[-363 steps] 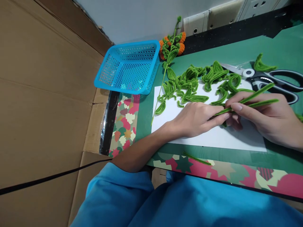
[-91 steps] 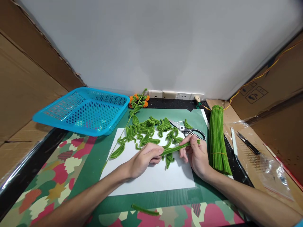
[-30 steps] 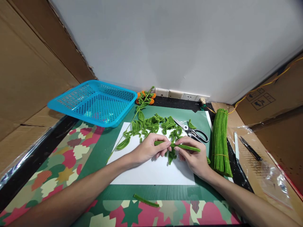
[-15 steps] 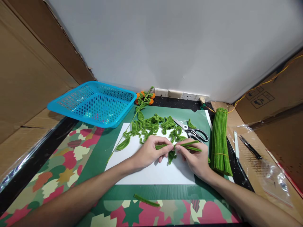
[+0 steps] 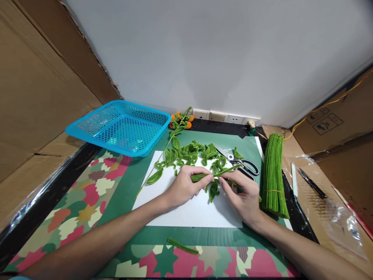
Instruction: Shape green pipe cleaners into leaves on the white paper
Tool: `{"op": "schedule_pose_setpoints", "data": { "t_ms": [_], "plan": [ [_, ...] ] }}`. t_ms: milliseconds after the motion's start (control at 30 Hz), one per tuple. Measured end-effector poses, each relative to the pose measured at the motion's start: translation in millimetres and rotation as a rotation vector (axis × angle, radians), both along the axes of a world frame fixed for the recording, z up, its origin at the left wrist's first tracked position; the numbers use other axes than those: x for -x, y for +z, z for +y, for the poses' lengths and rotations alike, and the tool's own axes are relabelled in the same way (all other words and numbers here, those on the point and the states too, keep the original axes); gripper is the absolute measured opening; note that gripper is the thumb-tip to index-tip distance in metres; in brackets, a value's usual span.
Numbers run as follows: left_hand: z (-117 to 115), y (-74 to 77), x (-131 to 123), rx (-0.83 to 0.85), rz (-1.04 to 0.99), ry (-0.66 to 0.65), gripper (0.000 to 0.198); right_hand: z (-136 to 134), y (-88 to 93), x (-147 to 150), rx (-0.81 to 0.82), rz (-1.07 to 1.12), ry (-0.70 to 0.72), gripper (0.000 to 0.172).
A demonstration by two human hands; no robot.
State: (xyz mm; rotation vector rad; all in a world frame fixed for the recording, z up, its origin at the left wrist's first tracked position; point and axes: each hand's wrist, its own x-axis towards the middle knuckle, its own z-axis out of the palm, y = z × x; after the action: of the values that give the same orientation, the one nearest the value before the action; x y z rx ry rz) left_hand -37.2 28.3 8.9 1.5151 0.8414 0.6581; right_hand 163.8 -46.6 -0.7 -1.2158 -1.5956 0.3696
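My left hand [image 5: 183, 186] pinches one end of a green pipe cleaner [image 5: 217, 174] above a white sheet of paper [image 5: 186, 210]. My right hand [image 5: 243, 192] pinches the same pipe cleaner near its middle, and its free end points up and right towards the scissors [image 5: 240, 163]. A small bent green piece [image 5: 213, 190] lies on the paper just under the hands. Behind them a pile of folded green pipe-cleaner leaves [image 5: 189, 153] spreads across the paper's far edge.
A bundle of straight green pipe cleaners [image 5: 273, 175] lies to the right. A blue mesh basket [image 5: 122, 126] stands at the back left, beside a stem with orange flowers [image 5: 180, 120]. A short green offcut [image 5: 183, 246] lies near me. Cardboard walls enclose both sides.
The view has shifted slightly. My right hand has swung the free part of the pipe cleaner upward, so it points up and right. Both hands stay pinched on it.
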Motion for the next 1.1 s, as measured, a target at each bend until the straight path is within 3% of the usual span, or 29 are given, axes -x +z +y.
{"op": "schedule_pose_setpoints", "data": {
  "t_ms": [367, 500, 667, 833, 1100],
  "plan": [
    [-6, 7.0, 0, -0.206, 0.088, -0.08, 0.024, -4, -0.3, -2, -0.184, -0.458, 0.051, 0.011],
    [-6, 8.3, 2, -0.176, 0.1, -0.168, 0.025, -3, 1.5, -8, -0.19, -0.388, 0.178, 0.014],
    [-4, 5.7, 4, 0.011, 0.04, -0.171, 0.028, 1, -2.0, -15, -0.127, -0.274, 0.29, 0.022],
    [-3, 3.6, 2, -0.036, -0.024, -0.047, 0.028, 5, -6.7, -15, -0.124, -0.199, 0.296, 0.037],
    [3, 4.4, 5, 0.065, -0.033, -0.171, 0.03, 4, -8.1, -13, -0.263, -0.294, 0.215, 0.031]
  ]
}}
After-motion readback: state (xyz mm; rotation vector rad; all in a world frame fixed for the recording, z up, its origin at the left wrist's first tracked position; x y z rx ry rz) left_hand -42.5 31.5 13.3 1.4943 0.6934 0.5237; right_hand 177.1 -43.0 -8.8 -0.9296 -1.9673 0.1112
